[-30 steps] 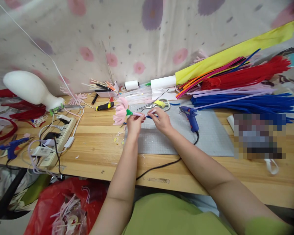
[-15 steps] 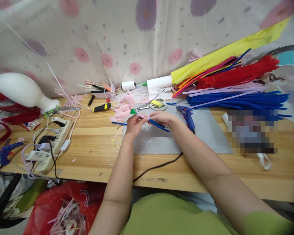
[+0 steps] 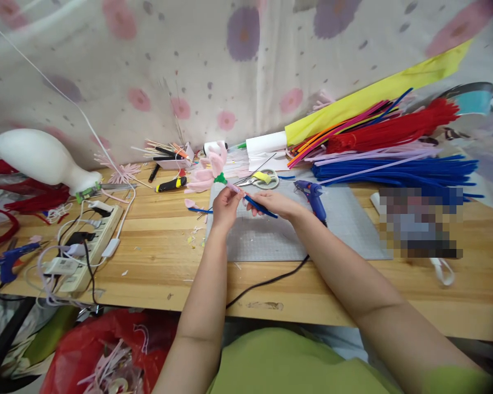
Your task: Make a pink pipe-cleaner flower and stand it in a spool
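Note:
A pink fuzzy pipe-cleaner flower (image 3: 212, 167) with a green base points up and to the left above the desk. My left hand (image 3: 225, 208) is closed round its stem, pinching just below a short lilac-wrapped part. Close beside it, my right hand (image 3: 273, 201) is closed on the lower stem, where blue pipe cleaners (image 3: 265, 208) run out beneath the fingers. The fingertips of both hands nearly meet. Under the hands lies a grey cutting mat (image 3: 271, 241). Scissors (image 3: 267, 179) with a yellow wrap rest just behind them.
A blue glue gun (image 3: 315, 201) stands right of my hands, its black cord crossing the desk. Bundles of blue pipe cleaners (image 3: 394, 169) and red pipe cleaners (image 3: 394, 128) lie at back right. Leftward are a yellow-black cutter (image 3: 171, 184), a power strip (image 3: 92, 246) and a white foam head (image 3: 41, 158).
The flower has turned a little, its petals now standing more upright. The blue pipe cleaners sit closer together at my right hand, whose fingers have shifted. The view has moved slightly.

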`<state>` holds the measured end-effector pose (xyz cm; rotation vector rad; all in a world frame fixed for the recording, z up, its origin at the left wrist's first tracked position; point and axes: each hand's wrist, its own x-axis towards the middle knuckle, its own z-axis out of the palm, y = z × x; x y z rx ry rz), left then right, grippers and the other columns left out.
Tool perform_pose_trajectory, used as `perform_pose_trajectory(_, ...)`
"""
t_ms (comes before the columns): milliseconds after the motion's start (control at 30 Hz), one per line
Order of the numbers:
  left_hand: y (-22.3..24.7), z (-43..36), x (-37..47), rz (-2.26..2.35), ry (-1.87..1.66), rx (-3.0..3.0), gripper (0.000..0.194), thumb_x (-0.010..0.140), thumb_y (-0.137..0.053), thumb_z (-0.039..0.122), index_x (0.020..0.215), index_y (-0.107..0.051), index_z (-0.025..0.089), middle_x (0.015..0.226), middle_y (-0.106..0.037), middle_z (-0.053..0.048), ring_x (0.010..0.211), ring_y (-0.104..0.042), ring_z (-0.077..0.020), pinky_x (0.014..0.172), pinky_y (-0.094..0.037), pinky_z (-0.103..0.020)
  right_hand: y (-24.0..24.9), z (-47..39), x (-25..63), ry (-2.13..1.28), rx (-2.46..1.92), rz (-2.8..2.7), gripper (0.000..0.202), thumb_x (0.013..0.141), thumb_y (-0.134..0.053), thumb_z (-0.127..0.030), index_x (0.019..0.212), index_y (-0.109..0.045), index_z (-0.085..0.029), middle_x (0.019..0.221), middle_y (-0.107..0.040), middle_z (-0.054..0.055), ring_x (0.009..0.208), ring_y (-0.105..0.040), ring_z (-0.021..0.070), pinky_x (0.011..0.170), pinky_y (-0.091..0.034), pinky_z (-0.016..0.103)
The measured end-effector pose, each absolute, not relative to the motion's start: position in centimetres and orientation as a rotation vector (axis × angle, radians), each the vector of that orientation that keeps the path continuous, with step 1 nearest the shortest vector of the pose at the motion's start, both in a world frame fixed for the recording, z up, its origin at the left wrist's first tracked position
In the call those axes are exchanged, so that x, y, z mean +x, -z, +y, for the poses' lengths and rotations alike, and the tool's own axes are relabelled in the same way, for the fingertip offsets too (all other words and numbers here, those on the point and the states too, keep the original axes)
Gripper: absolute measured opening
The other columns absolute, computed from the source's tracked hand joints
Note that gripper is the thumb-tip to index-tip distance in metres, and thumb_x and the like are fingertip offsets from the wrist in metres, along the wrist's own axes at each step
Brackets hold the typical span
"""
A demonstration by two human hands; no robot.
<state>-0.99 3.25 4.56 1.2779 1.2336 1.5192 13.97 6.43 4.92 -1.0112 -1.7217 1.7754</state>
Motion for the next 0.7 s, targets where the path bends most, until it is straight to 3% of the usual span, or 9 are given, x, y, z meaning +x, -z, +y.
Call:
perform_pose_trajectory(200, -4.9, 2.9, -1.0, 1.199, -1.511, 1.165, 0.019, 0.064, -0.066, 0.032, 0.073, -0.059, 0.016, 0.070, -0.064, -0.001, 0.063, -0.057, -0.0104, 0.067, -0.046, -0.025, -4.4, 5.9, 14.7, -1.728, -0.818, -1.881, 0.021, 0.076, -0.054, -0.035, 0.087, -0.056, -0.018, 0.065, -0.053, -0.004, 0.055, -0.051, 0.0074, 0.052, -0.039, 0.018)
perform_pose_trajectory(333, -4.9, 2.8, -0.8, 1.185, -1.510, 1.109, 0.024, 0.060, -0.069, 0.034, 0.072, -0.059, 0.015, 0.071, -0.065, -0.002, 0.065, -0.059, -0.0113, 0.068, -0.048, -0.027, -3.8, 5.9, 14.3, -1.113, -1.046, -2.111, 0.014, 0.080, -0.047, -0.024, 0.084, -0.058, -0.019, 0.068, -0.057, -0.001, 0.064, -0.053, 0.0113, 0.061, -0.039, 0.022)
perform_pose_trajectory(433, -4.7, 2.9, -0.7, 1.205, -1.563, 1.042, 0.026, 0.059, -0.070, 0.034, 0.072, -0.058, 0.015, 0.072, -0.066, -0.002, 0.065, -0.059, -0.0114, 0.067, -0.049, -0.027, -3.4, 5.7, 14.1, -0.622, -1.180, -2.201, 0.016, 0.082, -0.046, -0.025, 0.086, -0.060, -0.019, 0.082, -0.062, 0.005, 0.077, -0.054, 0.0166, 0.068, -0.038, 0.026)
perform_pose_trajectory(700, -3.9, 3.3, -0.3, 1.290, -1.662, 0.908, 0.025, 0.058, -0.070, 0.032, 0.072, -0.060, 0.015, 0.068, -0.067, -0.002, 0.060, -0.060, -0.0119, 0.065, -0.050, -0.027, -2.2, 5.0, 13.7, -0.048, -0.962, -2.194, 0.033, 0.081, -0.053, -0.029, 0.111, -0.054, -0.016, 0.106, -0.058, 0.012, 0.096, -0.049, 0.0237, 0.081, -0.039, 0.035)
